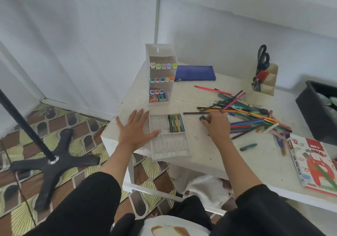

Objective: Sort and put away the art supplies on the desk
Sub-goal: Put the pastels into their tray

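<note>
White compartmented tray [171,148]: lies at the front-left of the worktop [209,144]. Its upper right section holds a row of oil pastels [176,123].

Left hand [135,130]: flat, fingers spread, fingertips resting on the tray's left edge.

Right hand [217,124]: pinches a small dark piece [203,118], possibly a pastel stub, just right of the tray.

Tiered marker stand [160,75]: behind the tray, holding three rows of markers [162,79].

Beige organiser [269,81]: holds scissors [263,57].

Loose coloured pencils [246,115]: piled beside the right hand. Oil pastels box [313,164]: front right.
</note>
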Available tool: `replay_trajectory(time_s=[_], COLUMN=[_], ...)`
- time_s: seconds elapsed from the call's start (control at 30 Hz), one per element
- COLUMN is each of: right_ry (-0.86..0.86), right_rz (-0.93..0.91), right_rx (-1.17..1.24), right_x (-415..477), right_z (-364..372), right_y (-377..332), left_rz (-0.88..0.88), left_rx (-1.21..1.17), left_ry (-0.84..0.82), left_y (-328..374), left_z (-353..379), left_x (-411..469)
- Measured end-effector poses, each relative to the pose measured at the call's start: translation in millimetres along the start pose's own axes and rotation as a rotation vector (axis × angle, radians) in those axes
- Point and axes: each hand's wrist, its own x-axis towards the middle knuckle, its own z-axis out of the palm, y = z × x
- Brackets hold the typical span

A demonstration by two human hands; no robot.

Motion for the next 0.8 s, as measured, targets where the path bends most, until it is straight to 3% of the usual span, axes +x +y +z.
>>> replay_trajectory(time_s=[0.1, 0.23, 0.43, 0.57, 0.67, 0.8], right_ry=[-0.054, -0.031, 0.041, -0.063, -0.153, -0.215], right_rz=[0.047, 0.016, -0.077, -0.326, -0.613, -0.788], right_rx=[-0.179, -0.169, 0.266, 0.349, 0.251, 0.033], right_x=[-1.1, -3.8, -7.2, -11.7, -15.8, -18.3], right_z=[-1.3, 1.6, 0.9, 3.8, 16.3, 34.7], right_y=[0.2, 3.2, -1.3, -24.1, -40.9, -54.2], left_rz=[0.011, 0.022, 0.025, 0.015, 0.011, 0.003], left_rx=[0.021, 0.031, 0.023, 0.021, 0.031, 0.026], left_ry=[-0.036, -0.073, -0.075, -0.09, -0.096, -0.092], left_y=[0.9, 0.0, 0.8, 2.0, 1.3, 2.1], left_z=[-2.9, -3.0, -3.1, -3.2, -3.8, -3.7], left_x=[-0.4, -0.2, 0.8, 1.4, 0.5, 1.1])
